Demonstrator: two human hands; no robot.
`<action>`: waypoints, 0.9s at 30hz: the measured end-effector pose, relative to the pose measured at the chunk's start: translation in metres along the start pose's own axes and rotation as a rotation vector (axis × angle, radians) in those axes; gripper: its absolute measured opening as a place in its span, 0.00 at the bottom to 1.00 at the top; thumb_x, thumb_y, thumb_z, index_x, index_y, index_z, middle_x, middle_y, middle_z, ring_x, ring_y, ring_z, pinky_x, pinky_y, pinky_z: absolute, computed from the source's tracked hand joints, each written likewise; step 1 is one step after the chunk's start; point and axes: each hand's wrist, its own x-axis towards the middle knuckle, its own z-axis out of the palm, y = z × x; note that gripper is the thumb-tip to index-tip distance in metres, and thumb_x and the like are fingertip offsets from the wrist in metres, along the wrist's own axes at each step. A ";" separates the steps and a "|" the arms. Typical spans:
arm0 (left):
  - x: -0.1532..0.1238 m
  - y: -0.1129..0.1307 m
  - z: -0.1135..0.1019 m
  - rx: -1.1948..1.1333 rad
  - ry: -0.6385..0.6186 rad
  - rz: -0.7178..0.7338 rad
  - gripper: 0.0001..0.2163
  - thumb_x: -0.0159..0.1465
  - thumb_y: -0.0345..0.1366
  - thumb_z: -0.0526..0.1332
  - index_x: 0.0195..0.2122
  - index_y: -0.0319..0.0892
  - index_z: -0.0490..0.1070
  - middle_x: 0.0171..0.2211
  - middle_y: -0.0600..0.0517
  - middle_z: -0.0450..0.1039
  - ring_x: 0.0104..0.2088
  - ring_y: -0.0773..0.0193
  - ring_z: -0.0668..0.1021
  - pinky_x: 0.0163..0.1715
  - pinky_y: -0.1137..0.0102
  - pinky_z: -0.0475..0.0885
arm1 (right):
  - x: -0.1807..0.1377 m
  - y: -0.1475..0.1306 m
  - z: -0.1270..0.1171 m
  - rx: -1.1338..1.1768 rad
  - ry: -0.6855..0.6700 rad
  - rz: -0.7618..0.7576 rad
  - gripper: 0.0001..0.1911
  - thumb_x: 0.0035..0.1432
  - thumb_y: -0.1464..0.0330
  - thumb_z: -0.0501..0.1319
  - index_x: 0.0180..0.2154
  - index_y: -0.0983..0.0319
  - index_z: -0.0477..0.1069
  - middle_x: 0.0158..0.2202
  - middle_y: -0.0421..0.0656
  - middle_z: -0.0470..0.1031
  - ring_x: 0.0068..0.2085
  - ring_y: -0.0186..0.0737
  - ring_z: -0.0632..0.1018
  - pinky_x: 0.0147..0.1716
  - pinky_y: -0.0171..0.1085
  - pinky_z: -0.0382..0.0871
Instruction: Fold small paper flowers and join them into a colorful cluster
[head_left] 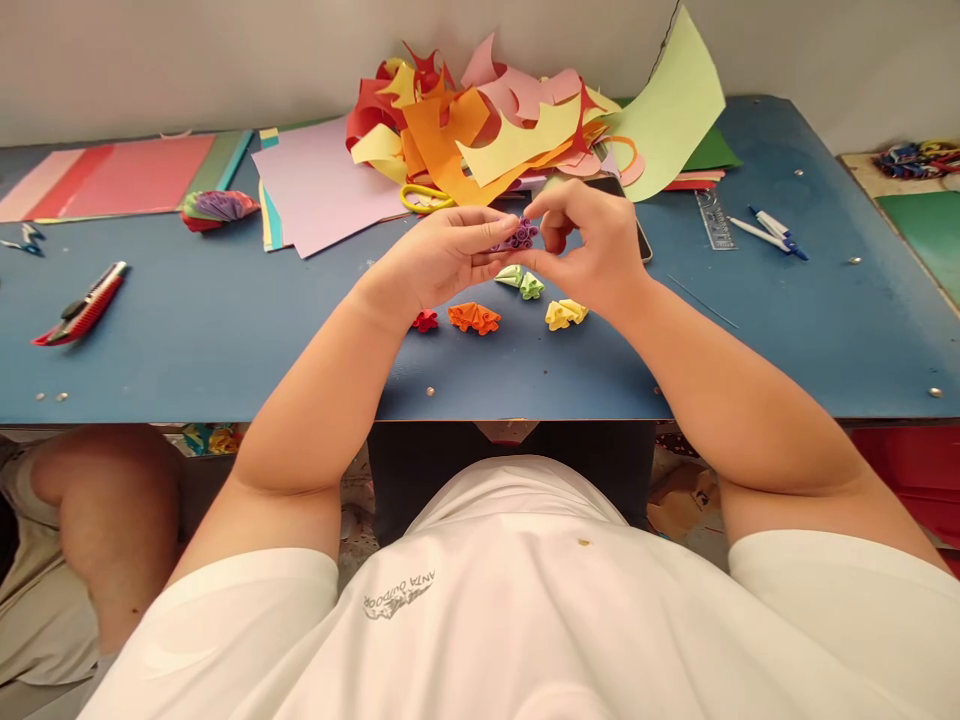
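Note:
Both my hands meet above the blue table [225,330]. My left hand [442,258] and my right hand [592,245] pinch a small cluster of purple rolled paper [519,235] between their fingertips. Below the hands lie more rolled paper pieces: a small red one [425,320], an orange one [474,317], a light green one [523,281] and a yellow one [565,313].
A heap of cut coloured paper scraps [487,130] lies behind the hands, with yellow-handled scissors [424,198] and a lilac sheet [322,185]. Paper sheets [112,175] and a red utility knife [82,305] lie left. A ruler [714,220] and pens [772,230] lie right.

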 end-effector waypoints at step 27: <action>-0.003 0.010 0.004 0.090 0.097 0.019 0.09 0.79 0.24 0.72 0.41 0.44 0.85 0.38 0.55 0.84 0.34 0.71 0.86 0.44 0.71 0.78 | 0.025 -0.062 -0.054 -0.242 -0.388 0.147 0.13 0.79 0.67 0.67 0.59 0.54 0.87 0.51 0.48 0.93 0.51 0.56 0.91 0.56 0.54 0.89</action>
